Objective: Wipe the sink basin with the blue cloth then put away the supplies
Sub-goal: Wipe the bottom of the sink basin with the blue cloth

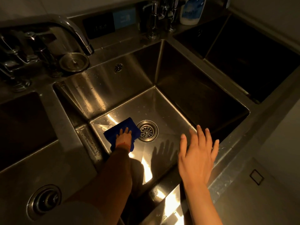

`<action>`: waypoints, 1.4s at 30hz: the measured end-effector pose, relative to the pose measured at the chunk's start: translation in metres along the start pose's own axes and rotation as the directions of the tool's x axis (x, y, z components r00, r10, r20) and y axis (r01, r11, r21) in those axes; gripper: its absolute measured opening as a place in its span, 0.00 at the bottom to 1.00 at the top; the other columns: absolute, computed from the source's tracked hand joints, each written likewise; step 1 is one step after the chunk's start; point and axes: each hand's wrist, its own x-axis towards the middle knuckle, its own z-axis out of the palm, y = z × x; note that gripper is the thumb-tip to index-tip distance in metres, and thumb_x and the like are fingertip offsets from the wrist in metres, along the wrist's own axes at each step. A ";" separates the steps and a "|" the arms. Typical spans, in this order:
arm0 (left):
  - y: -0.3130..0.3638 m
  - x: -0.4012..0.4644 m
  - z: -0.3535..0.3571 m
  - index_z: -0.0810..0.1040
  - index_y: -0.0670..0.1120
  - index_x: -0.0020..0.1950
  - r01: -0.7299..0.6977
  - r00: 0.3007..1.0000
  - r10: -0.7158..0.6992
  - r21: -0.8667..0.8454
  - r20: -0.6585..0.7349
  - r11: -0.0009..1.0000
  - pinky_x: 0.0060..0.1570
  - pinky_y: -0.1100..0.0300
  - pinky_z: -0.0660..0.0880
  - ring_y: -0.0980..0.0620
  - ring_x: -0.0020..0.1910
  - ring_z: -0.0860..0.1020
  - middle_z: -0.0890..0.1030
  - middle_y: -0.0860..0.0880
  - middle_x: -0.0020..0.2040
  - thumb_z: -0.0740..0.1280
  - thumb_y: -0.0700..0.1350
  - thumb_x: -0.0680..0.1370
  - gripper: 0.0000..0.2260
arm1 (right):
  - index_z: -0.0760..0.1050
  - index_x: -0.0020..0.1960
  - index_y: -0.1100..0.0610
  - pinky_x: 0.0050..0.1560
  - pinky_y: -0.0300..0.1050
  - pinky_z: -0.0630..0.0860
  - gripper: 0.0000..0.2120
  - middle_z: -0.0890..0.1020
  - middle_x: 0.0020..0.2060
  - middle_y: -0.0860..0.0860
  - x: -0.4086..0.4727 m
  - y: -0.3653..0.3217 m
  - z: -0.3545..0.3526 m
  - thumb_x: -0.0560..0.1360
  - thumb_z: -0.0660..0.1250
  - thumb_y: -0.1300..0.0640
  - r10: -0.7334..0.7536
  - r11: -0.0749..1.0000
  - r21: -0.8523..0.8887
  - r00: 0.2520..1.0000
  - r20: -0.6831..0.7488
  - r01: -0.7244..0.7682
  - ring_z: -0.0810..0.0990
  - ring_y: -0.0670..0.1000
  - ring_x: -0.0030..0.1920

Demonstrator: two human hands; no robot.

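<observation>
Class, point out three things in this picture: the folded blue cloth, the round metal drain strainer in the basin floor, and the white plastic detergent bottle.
folded blue cloth (125,125), head view, upper flat part beyond the fingers
round metal drain strainer (147,131), head view, its centre
white plastic detergent bottle (192,11), head view, its blue label

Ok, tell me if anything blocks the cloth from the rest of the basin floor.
Nothing visible does. The left hand presses the blue cloth flat on the basin floor beside the drain. The right hand hovers open above the floor, not on it.
</observation>
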 end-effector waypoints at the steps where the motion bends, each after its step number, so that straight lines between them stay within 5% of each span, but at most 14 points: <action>1: 0.000 -0.003 0.002 0.49 0.47 0.79 0.005 1.000 -0.005 -0.006 -0.002 1.000 0.75 0.46 0.54 0.42 0.77 0.47 0.45 0.47 0.79 0.62 0.40 0.80 0.32 | 0.72 0.63 0.59 0.72 0.54 0.45 0.23 0.70 0.67 0.57 0.000 0.000 0.000 0.78 0.50 0.47 0.000 1.000 -0.001 1.000 0.003 0.000 0.59 0.55 0.71; 42: 0.034 -0.038 0.031 0.47 0.49 0.79 0.063 0.996 -0.057 -0.081 0.075 0.995 0.74 0.44 0.52 0.41 0.77 0.45 0.43 0.47 0.79 0.57 0.45 0.82 0.28 | 0.73 0.62 0.59 0.72 0.57 0.47 0.23 0.71 0.66 0.57 0.000 -0.002 -0.001 0.78 0.50 0.47 0.006 1.000 0.002 1.000 -0.001 -0.006 0.61 0.56 0.70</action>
